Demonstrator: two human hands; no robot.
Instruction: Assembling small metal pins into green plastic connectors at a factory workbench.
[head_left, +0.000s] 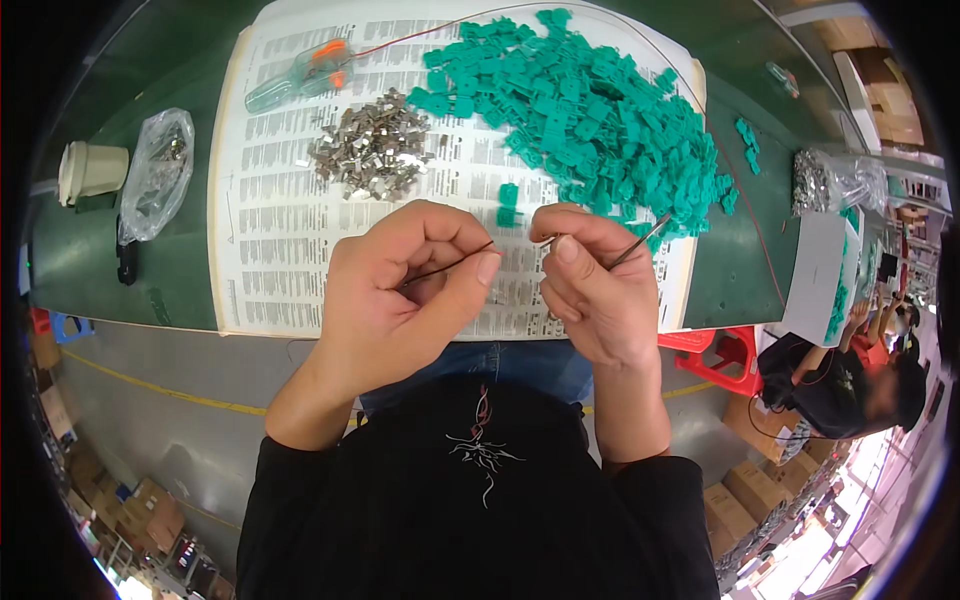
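My left hand [400,290] is closed above the printed sheet, pinching a thin dark wire-like piece [440,268] between thumb and forefinger. To its right, my right hand [605,290] is closed around a slim dark metal rod [640,240] that slants up toward the green parts. A tiny shiny bit [547,241] shows at that hand's thumb and forefinger, too small to name. The hands are apart. Beyond them lie a heap of small metal clips [372,145] and a big heap of green plastic parts [590,115]. Two loose green parts [508,205] sit nearer my hands.
A clear-handled tool with orange [300,78] lies at the far left of the printed sheet [265,210]. Left of it are a plastic bag [158,175] and a beige cup [92,173]. A white box [818,275] stands right, near a red stool [735,360] and another person [850,390].
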